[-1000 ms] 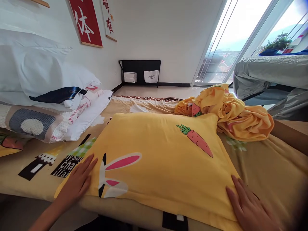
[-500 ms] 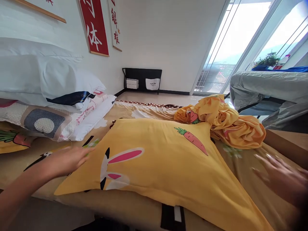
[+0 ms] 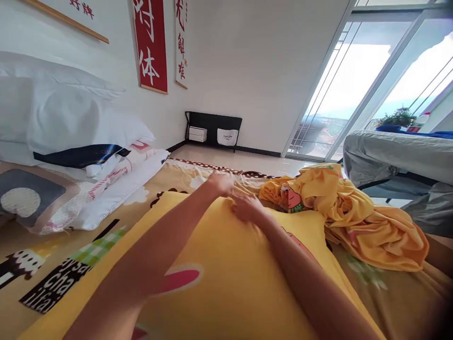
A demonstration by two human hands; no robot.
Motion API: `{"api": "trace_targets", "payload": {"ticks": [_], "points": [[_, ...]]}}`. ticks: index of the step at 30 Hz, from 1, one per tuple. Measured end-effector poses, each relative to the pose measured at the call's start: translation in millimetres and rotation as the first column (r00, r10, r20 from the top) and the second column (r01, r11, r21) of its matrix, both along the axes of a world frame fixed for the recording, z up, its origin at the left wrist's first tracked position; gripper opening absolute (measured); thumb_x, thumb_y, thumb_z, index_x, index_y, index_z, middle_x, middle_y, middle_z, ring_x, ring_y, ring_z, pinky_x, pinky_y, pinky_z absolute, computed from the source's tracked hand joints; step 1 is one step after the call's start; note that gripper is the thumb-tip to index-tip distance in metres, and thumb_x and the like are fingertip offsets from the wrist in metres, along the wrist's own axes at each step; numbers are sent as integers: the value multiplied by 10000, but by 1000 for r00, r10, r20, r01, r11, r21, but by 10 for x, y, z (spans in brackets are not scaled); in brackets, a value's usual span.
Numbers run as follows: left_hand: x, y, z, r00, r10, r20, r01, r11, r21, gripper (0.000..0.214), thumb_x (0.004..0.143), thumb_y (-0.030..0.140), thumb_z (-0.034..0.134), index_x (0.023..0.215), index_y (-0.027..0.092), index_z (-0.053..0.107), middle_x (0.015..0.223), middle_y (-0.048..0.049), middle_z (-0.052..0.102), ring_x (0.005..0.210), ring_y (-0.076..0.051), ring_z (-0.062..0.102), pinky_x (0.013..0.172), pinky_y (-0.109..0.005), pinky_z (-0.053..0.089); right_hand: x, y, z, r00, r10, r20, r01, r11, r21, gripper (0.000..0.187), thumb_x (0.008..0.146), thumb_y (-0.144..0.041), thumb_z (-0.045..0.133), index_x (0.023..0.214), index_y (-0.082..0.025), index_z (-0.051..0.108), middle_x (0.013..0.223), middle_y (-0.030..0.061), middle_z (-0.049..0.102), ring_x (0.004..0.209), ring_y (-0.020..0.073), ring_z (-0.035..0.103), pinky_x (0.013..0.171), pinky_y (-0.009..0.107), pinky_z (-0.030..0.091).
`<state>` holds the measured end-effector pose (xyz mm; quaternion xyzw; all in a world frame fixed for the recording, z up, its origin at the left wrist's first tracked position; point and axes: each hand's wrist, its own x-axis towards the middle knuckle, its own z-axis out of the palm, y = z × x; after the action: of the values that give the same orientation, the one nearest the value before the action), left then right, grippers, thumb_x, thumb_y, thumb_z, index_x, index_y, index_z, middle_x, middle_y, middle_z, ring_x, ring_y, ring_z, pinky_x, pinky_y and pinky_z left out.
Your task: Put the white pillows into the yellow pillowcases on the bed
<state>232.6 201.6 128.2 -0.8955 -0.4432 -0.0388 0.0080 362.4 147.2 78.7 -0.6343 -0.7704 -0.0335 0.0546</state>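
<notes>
At the far edge of the pillow [image 3: 230,264], left hand [image 3: 222,183] and right hand [image 3: 247,208], grips unclear; uneven tugging could wrinkle it.

Left arm [image 3: 152,255] extended forward | left hand [image 3: 222,183] blurred | right arm [image 3: 307,278] likewise | right hand [image 3: 247,207] curled, near left

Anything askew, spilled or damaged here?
Only the yellow cloth looks untidy: it lies crumpled in a heap by the far right corner of the pillow, bunched and twisted rather than folded. No spill or damage shows.
</notes>
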Motion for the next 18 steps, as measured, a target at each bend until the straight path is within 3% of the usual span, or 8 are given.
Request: {"api": "trace_targets", "payload": {"ticks": [3,6,8,11,15,18], "points": [[-71,121,-768,997,78,16,-76,989,-130,495,952,363,236,1380,237,449,1451,-67,449,1314,-207,432,1076,-396,331,230,15,-703,995,-9,-96,1,996,-84,495,952,-277,229,1387,-186,449,1424,65,478,1317,180,429,1057,372,362],[-237,276,-1267,986,167,7,-161,959,-235,562,954,431,154,1432,233,371,1500,-54,370,1378,-196,338,1113,-406,285,441,29,-1035,971,4,-239,-33,992,-119,536,963,-392,207,1423,-198,403,1475,40,405,1379,172,328,1127,385,268],[-385,444,-1387,976,219,-9,-212,931,-298,585,934,516,165,1401,272,420,1479,-49,406,1360,-226,369,1118,-463,259,552,67,-1077,941,7,-338,-52,991,-125,562,954,-461,215,1420,-216,409,1475,29,406,1388,181,311,1146,404,227],[-675,690,-1428,952,305,-29,-295,883,-365,587,913,571,188,1332,308,505,1448,-54,453,1336,-271,402,1103,-544,230,729,113,-1058,924,-59,-379,-3,987,-161,612,929,-532,226,1413,-212,423,1475,34,407,1382,199,322,1152,414,215],[-1034,864,-1534,908,418,20,-380,843,-380,565,918,551,216,1367,314,464,1526,-48,312,1426,-256,226,1125,-577,100,1134,44,-1117,909,-169,-381,97,975,-202,632,893,-581,260,1345,-218,511,1412,43,494,1336,233,402,1136,415,264],[-1261,962,-1648,845,527,91,-458,801,-385,554,900,549,296,1349,292,494,1530,-85,293,1427,-296,212,1099,-633,79,1542,-90,-1248,815,-324,-480,228,942,-248,596,853,-621,354,1238,-243,607,1362,38,548,1288,258,464,1115,411,309]]}}
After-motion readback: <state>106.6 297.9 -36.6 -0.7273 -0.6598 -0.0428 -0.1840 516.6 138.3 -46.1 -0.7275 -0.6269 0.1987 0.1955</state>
